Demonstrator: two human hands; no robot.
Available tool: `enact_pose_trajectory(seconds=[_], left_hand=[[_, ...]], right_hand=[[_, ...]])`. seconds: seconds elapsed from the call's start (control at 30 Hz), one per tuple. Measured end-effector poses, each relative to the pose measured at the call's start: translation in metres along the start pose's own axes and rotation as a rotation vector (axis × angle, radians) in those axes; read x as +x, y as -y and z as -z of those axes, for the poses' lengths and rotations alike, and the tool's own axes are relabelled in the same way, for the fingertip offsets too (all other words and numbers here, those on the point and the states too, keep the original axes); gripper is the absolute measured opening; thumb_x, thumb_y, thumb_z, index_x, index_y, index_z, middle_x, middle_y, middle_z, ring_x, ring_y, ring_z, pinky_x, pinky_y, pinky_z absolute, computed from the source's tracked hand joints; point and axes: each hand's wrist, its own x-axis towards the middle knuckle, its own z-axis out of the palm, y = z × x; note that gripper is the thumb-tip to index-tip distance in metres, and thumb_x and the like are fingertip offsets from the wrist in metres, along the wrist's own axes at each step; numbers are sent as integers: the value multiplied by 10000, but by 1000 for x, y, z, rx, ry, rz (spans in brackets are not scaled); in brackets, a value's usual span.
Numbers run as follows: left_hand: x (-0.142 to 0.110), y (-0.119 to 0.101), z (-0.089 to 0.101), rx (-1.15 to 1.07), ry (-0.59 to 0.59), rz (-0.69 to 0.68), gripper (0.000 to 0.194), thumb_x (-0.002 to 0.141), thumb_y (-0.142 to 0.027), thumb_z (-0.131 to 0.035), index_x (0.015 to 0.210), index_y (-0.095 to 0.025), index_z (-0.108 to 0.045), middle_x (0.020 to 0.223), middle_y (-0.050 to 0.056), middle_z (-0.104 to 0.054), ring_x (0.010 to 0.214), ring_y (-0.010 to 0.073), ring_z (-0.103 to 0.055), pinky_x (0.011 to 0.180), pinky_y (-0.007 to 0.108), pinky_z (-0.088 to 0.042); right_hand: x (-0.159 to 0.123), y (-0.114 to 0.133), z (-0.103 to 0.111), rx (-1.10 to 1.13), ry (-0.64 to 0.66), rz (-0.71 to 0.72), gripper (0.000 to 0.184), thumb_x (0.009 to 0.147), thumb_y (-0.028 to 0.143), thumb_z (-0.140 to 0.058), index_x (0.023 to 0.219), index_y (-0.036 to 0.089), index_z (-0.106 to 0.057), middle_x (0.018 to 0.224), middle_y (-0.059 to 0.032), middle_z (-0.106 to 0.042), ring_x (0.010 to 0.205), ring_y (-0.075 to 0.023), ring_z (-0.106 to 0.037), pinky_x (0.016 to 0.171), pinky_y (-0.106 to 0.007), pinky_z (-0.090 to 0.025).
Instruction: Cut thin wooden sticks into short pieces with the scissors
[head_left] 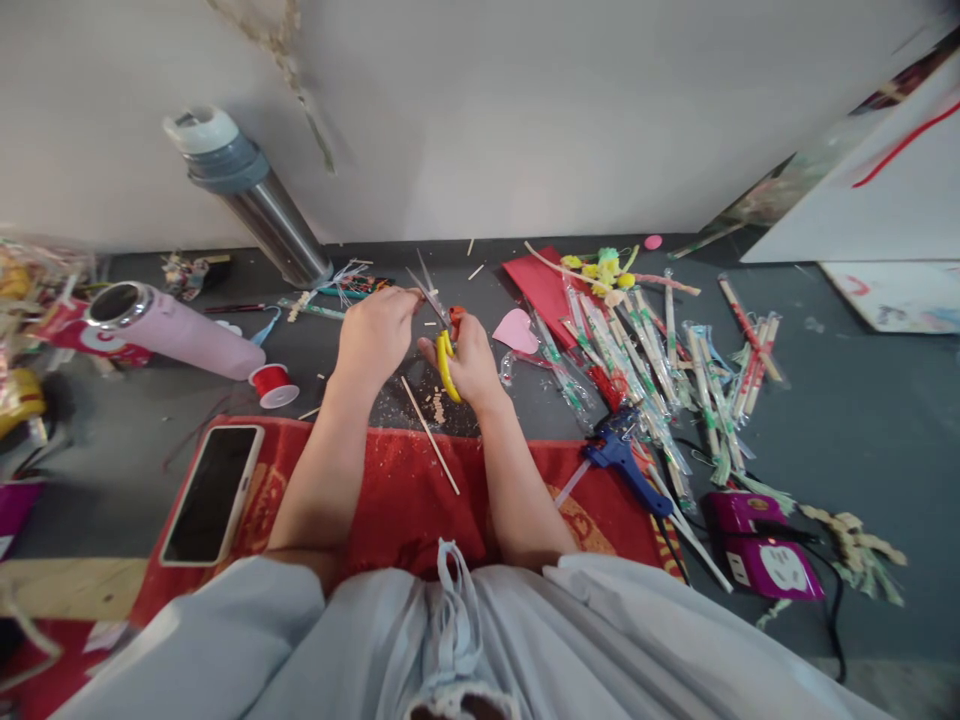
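My right hand [474, 362] is closed round the handles of a pair of scissors [445, 355], yellow and orange, whose blades stand apart and point away from me. To the left of the blades is my left hand [375, 335], its fingertips pinched together by the metal. Whatever those fingers hold is too small or too hidden to name. Below both hands, a thin wooden stick [430, 435] lies partly on a red cloth [409, 480]. Short cut bits of stick [438, 405] and crumbs are scattered on the dark tabletop between my wrists.
At left stand a steel thermos [277, 220] and a leaning pink bottle [187, 330], near a red ribbon spool [274, 386] and a phone [212, 495]. Rightward lie a pink paper heart [516, 331], wrapped sticks [622, 350], a blue glue gun [626, 465] and a corded purple power strip [761, 545].
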Motion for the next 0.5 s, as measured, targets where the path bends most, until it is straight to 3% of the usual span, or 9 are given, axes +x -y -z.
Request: enact_pose_trajectory(seconds=[0.27, 0.5], left_hand=[[2, 15, 4, -183, 40, -33, 226, 796, -118, -450, 686, -187, -636, 741, 22, -689, 743, 157, -636, 715, 269, -470], [3, 20, 8, -342, 77, 21, 274, 860, -263, -496, 646, -168, -640, 670, 5, -680, 646, 120, -621, 675, 241, -475]], right_hand=[[-1, -4, 0, -64, 20, 70, 634, 765, 732, -562, 1051, 173, -480, 999, -119, -545, 975, -257, -526, 943, -471, -444], [-1, -7, -7, -122, -1, 131, 632, 777, 736, -546, 1037, 165, -465, 1001, -120, -545, 955, -244, -524, 914, -459, -461]])
